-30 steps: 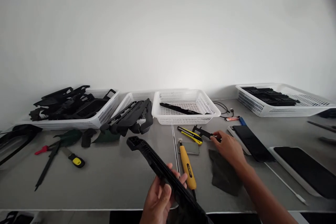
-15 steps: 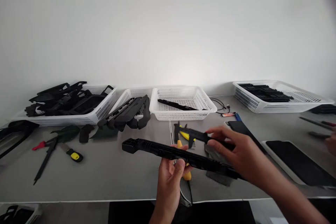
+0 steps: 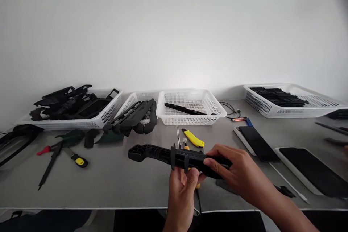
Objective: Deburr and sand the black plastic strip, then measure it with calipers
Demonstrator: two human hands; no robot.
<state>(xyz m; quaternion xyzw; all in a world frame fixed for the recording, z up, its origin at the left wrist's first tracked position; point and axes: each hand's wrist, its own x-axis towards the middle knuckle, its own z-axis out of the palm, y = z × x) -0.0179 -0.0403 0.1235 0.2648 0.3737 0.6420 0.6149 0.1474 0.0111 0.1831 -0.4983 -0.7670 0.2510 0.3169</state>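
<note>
Caliper (image 3: pixel 190 156) now off the surface (image 3: pixel 108 177), clamped across long black part (image 3: pixel 152 153) before middle basket (image 3: pixel 190 114); left hand (image 3: pixel 182 188) fingers gripping part, right hand (image 3: pixel 231 170) pinching caliper — measuring underway.

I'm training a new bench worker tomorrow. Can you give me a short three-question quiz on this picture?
1. True or false: the caliper is set across the long black plastic part.
2. Which hand holds the caliper's body? A) left hand B) right hand C) neither
3. Fill in: the middle white basket holds a single long ____ strip.

Key:
1. True; its jaws straddle the part.
2. B; the left hand supports the part from below.
3. Black.
</note>
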